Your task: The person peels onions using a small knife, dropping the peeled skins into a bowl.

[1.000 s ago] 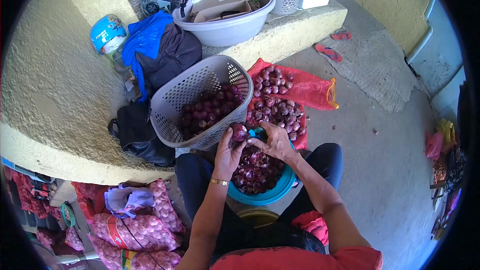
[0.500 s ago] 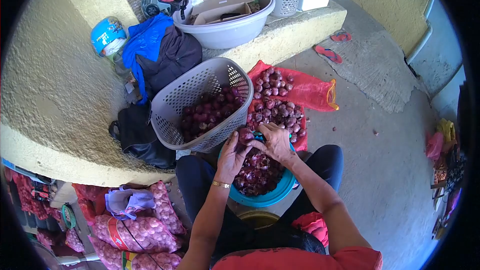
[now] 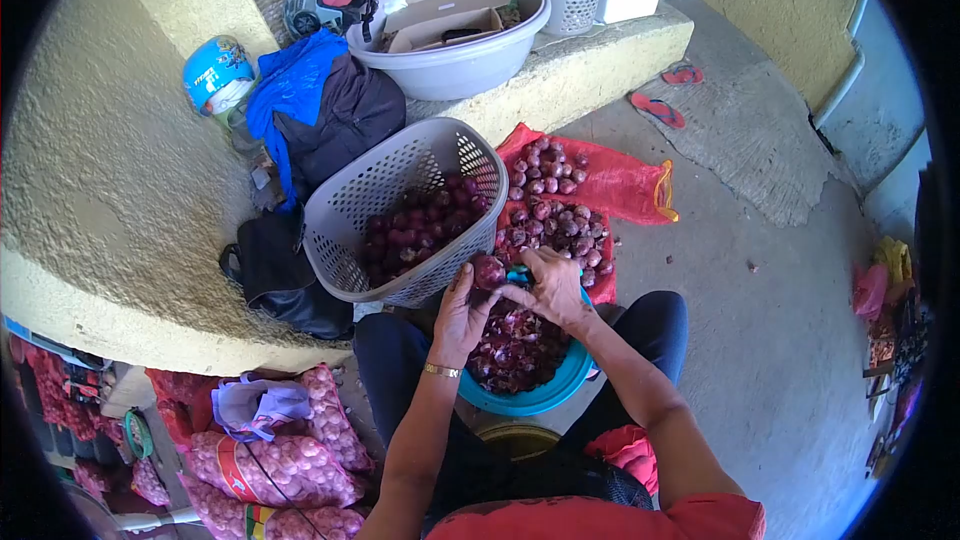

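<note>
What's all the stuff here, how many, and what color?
Held onion: one, purple, center
Tool: one, blue-green, beside it
Loose onions: many, purple, ahead
Front basket: one, gray, ahead-left
Basin: one, blue, center
Peels: many, purple, in basin
Netting: red, count unclear, ahead
Tub: one, pale, ledge
Helmets: two, gray and blue, upper left
Flip-flops: two, red, upper right
Filled sacks: several, pink, lower left
Edge clutter: too unclear to count
Left hand: one, bare, center
Right hand: one, bare, center

Basket (image 3: 335, 195): grey, perforated pattern; onions (image 3: 423, 223) in it deep purple. Basin (image 3: 525, 402) teal, sack (image 3: 625, 183) red with yellow edging. Lower-left bag (image 3: 262, 406) lavender, upper helmet (image 3: 328, 2) grey, sleeve (image 3: 715, 516) red.
</note>
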`<action>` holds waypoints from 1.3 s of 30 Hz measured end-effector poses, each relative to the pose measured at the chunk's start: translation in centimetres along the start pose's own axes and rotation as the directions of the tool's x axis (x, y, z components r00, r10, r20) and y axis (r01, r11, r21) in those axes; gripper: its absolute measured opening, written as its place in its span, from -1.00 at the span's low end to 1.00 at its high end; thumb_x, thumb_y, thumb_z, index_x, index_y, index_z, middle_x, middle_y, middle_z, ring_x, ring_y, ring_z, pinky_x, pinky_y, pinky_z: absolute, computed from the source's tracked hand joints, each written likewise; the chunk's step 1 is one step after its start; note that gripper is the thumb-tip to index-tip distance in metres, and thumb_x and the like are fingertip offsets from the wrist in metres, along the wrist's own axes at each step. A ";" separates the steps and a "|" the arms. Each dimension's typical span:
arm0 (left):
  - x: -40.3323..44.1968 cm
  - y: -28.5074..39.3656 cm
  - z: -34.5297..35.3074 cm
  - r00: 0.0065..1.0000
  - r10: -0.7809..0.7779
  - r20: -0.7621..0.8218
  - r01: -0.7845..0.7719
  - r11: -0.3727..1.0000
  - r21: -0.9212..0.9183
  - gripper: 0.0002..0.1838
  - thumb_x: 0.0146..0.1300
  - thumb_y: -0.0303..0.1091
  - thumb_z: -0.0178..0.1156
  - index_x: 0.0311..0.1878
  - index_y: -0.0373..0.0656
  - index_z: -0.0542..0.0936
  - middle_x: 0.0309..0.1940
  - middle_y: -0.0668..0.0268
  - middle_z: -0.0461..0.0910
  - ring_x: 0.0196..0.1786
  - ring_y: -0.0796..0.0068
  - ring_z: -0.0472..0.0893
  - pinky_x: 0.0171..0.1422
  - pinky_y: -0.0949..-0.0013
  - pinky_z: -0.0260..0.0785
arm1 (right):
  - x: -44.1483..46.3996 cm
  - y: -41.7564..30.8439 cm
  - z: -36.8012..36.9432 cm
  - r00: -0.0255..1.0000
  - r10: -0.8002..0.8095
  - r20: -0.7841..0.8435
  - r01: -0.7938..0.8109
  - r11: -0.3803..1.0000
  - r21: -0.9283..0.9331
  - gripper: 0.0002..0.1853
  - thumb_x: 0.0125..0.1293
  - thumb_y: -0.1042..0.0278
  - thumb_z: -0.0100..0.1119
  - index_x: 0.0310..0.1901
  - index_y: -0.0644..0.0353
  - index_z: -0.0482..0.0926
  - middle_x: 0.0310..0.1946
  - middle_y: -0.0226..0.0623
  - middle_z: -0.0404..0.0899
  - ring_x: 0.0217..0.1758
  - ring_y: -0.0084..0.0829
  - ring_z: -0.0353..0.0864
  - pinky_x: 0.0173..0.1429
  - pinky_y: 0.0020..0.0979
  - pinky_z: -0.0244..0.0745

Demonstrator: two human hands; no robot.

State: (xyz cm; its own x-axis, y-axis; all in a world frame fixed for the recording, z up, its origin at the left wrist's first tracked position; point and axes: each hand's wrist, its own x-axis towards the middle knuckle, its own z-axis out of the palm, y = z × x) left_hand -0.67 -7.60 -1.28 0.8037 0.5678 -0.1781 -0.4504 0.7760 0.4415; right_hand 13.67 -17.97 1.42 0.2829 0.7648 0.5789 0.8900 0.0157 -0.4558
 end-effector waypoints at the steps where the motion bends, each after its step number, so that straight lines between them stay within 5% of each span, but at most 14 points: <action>1: -0.1 -0.1 0.2 1.000 0.029 -0.013 -0.028 1.000 0.012 -0.76 0.40 -0.32 0.12 0.07 -0.15 0.53 -0.08 0.32 0.62 -0.07 0.49 0.63 -0.06 0.40 0.60 | 0.2 -0.2 -0.4 0.999 0.038 0.016 -0.037 0.998 -0.046 -0.45 0.04 -0.25 0.32 -0.41 0.18 0.47 -0.56 -0.25 0.49 -0.44 -0.20 0.57 -0.42 -0.24 0.48; 18: 0.0 -0.5 -0.3 1.000 0.012 -0.026 -0.012 1.000 0.002 -0.79 0.38 -0.38 0.13 0.05 -0.13 0.50 -0.05 0.30 0.60 -0.01 0.45 0.62 0.04 0.34 0.60 | 0.0 -0.2 0.2 1.000 0.010 -0.017 -0.011 0.996 -0.093 -0.50 0.08 -0.20 0.29 -0.40 0.16 0.47 -0.50 -0.29 0.53 -0.40 -0.24 0.58 -0.38 -0.27 0.49; 24: 0.1 -0.2 -0.7 1.000 0.011 -0.023 -0.011 1.000 0.004 -0.75 0.37 -0.39 0.15 0.08 -0.14 0.47 -0.03 0.26 0.59 -0.02 0.43 0.63 0.03 0.36 0.62 | -0.3 0.3 0.1 0.993 -0.110 0.048 0.114 0.990 -0.088 -0.54 0.07 -0.14 0.33 -0.42 0.15 0.48 -0.53 -0.30 0.52 -0.43 -0.25 0.57 -0.40 -0.29 0.48; 32: 0.1 0.0 -0.5 0.999 0.041 0.023 -0.043 0.995 0.092 -0.73 0.36 -0.42 0.15 0.10 -0.22 0.50 0.01 0.24 0.59 0.04 0.38 0.62 0.15 0.29 0.57 | 0.2 0.2 -0.6 0.999 0.051 0.005 -0.051 0.998 0.032 -0.55 0.12 -0.12 0.31 -0.34 0.15 0.50 -0.51 -0.24 0.52 -0.42 -0.16 0.57 -0.37 -0.21 0.47; 39: -0.3 0.4 0.5 0.997 0.048 0.052 -0.055 0.990 0.131 -0.65 0.32 -0.48 0.18 0.16 -0.26 0.48 0.02 0.21 0.59 0.04 0.40 0.61 0.14 0.32 0.57 | 0.3 0.4 -0.7 0.999 0.027 0.042 -0.028 0.999 0.041 -0.59 0.24 -0.10 0.19 -0.34 0.15 0.48 -0.50 -0.20 0.51 -0.39 -0.13 0.58 -0.37 -0.17 0.47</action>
State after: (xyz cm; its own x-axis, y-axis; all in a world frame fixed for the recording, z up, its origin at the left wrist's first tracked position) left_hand -0.87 -7.64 -0.62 0.8002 0.5894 -0.1106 -0.4387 0.7011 0.5621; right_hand 14.38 -18.22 1.86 0.2912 0.7912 0.5377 0.8663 0.0203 -0.4991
